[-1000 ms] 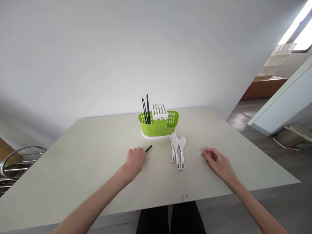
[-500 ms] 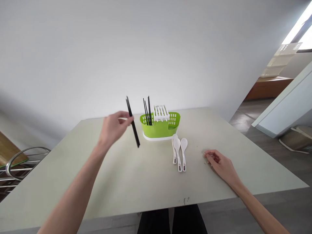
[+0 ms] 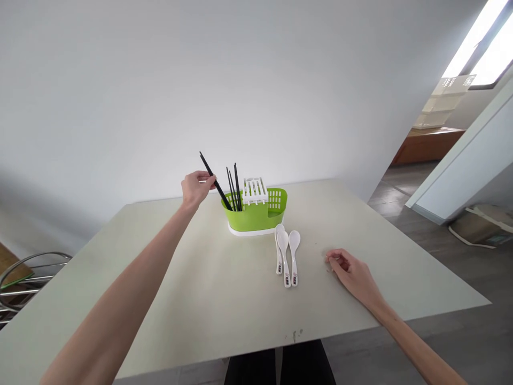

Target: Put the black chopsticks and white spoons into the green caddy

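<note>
Left hand (image 3: 195, 189) pinches black chopsticks (image 3: 222, 193), lower ends below grip, inside green basket (image 3: 255, 218). Right hand (image 3: 355, 274) loosely curled, empty, white spoons (image 3: 284, 246) left of it.

Plain pale wall (image 3: 200, 80), bright window (image 3: 492, 53) upper right, grey floor (image 3: 473, 267), pale table (image 3: 200, 299)

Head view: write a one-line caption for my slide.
The left hand holds black chopsticks slanting into a green caddy; the right hand rests beyond three white spoons.
</note>
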Available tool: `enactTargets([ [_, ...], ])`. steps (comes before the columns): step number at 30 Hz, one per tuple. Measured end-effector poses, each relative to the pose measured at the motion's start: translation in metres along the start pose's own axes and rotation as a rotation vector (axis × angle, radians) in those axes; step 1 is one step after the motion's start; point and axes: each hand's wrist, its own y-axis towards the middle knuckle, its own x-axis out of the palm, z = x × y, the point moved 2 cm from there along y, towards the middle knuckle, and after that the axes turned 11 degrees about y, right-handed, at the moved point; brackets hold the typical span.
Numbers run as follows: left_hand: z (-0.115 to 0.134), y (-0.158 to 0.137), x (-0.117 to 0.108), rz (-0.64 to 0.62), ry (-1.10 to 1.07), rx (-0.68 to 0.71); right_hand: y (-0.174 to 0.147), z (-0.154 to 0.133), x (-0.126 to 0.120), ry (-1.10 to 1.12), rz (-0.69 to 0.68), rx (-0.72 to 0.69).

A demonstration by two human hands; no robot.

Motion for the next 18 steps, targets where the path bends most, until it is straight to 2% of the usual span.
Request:
enactTargets([
  [3,-0.013,-0.001,0.019,-0.074,0.080,-0.003,0.000,-0.002,0.000,-0.011,-0.001,-0.004],
  [6,-0.022,-0.001,0.030,-0.093,0.115,-0.009,0.000,-0.003,0.000,-0.018,-0.004,-0.008],
  [13,-0.026,0.008,0.039,-0.104,0.127,-0.071,0.000,-0.009,-0.001,-0.013,0.003,0.003],
  [18,-0.027,0.010,0.044,-0.119,0.133,-0.064,0.000,-0.008,0.000,-0.005,0.001,0.006],
])
